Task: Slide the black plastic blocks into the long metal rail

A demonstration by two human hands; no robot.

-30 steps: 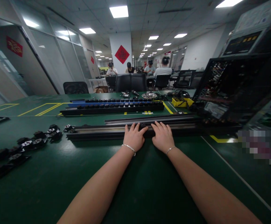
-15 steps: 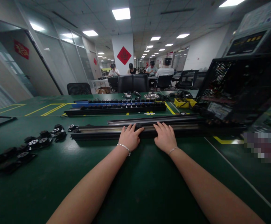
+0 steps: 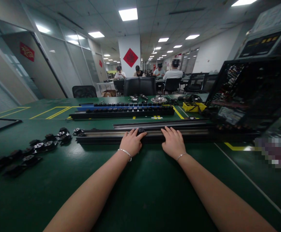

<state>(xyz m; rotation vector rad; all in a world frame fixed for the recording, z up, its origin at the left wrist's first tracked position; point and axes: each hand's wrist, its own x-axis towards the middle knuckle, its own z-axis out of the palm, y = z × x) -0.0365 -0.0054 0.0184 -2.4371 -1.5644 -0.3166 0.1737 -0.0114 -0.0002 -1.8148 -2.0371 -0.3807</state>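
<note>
A long black rail (image 3: 101, 139) with a metallic strip along its top lies across the green table. A small black module (image 3: 141, 130) sits on that strip, between the thumb and forefinger of my left hand (image 3: 131, 141), which is closed on it. To the right, my right hand (image 3: 173, 143) grips the same rail, fingers laid over its top and the thumb low on the near side. Another small module (image 3: 77, 131) lies by the rail's left end. A thinner dark rail (image 3: 155, 124) lies just behind. The undersides of both hands are hidden.
Several loose black modules (image 3: 39, 146) lie at left. Behind are a module-filled black rail (image 3: 121, 114), a blue rail (image 3: 84, 107), a metal dish (image 3: 158, 100) and a yellow tray (image 3: 194, 107). An open black computer case (image 3: 242, 93) stands at right. People sit far back.
My left hand and the small black module have slid a little to the left along the rail. My right hand keeps its place on the rail. The view has shifted slightly.
</note>
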